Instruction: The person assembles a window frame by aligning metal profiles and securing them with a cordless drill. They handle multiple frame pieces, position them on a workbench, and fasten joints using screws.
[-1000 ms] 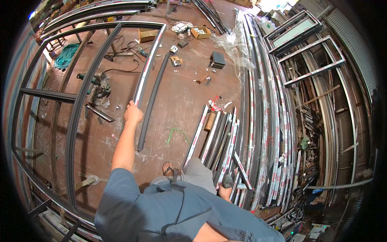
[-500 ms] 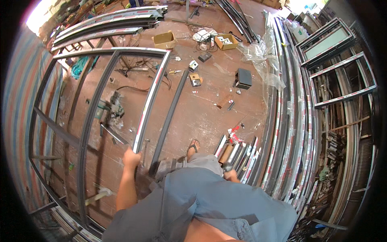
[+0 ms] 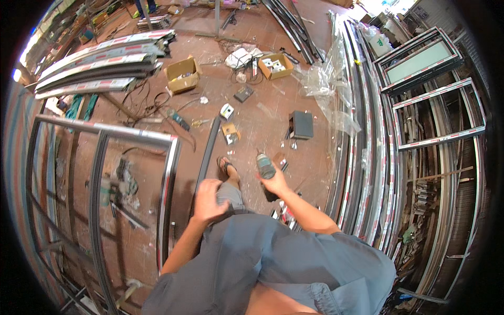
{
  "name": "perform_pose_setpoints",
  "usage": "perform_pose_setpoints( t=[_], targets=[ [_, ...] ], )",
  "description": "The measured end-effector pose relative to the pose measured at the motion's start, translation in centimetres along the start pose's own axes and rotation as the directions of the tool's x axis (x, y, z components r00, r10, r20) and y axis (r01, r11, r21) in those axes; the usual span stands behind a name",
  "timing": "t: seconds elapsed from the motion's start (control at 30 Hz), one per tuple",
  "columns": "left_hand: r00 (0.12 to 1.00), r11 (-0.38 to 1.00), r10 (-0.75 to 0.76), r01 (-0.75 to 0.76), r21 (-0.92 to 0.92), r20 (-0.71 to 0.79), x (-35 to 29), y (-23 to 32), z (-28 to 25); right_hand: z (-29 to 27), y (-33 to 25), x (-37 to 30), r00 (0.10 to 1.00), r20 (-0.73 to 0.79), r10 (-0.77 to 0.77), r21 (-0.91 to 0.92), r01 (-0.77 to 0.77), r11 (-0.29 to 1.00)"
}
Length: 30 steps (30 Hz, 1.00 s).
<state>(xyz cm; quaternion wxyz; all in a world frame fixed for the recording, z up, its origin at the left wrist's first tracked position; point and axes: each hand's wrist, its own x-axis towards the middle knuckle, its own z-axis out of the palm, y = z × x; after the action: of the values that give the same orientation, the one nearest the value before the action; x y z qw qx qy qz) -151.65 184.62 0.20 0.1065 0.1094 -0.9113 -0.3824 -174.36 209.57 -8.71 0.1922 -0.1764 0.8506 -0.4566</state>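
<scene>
**Can in right hand, left hand free**

I see the right hand (image 3: 275, 184) closed around a small can (image 3: 265, 166), held above the floor (image 3: 262, 113). Left hand (image 3: 209, 199) empty, fingers loosely curled, just beside the dark bar (image 3: 206, 155) and frame (image 3: 167, 178).

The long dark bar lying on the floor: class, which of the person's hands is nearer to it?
Left. The left hand hangs just beside the dark bar; the right hand, holding a small can, is farther right.

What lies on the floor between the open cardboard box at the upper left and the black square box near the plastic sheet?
In the head view, between the cardboard box and the black box lie a small dark flat case and a small white item on the reddish floor.
</scene>
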Motion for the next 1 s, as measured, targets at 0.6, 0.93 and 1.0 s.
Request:
perform_pose_setpoints(
  t=[0.6, 0.93, 1.0],
  targets=[
    [0.782, 0.582, -0.603, 0.566, -0.584, 0.158, 48.7, -16.8, 13.8, -7.2, -14.4, 56.5, 0.687, 0.618, -0.383, -0.106, 0.555, 0.825],
    [0.286, 0.204, -0.957, 0.791, -0.577, 0.053, 65.8, -17.1, 27.2, -10.0, 24.9, 111.7, 0.889, 0.398, 0.228, -0.828, 0.240, 0.507],
    [0.156, -0.059, -0.970, 0.585, -0.809, 0.184, 71.8, -17.4, 30.5, -8.3, 28.7, 122.6, 0.903, 0.306, 0.302, -0.891, 0.160, 0.425]
  ],
)
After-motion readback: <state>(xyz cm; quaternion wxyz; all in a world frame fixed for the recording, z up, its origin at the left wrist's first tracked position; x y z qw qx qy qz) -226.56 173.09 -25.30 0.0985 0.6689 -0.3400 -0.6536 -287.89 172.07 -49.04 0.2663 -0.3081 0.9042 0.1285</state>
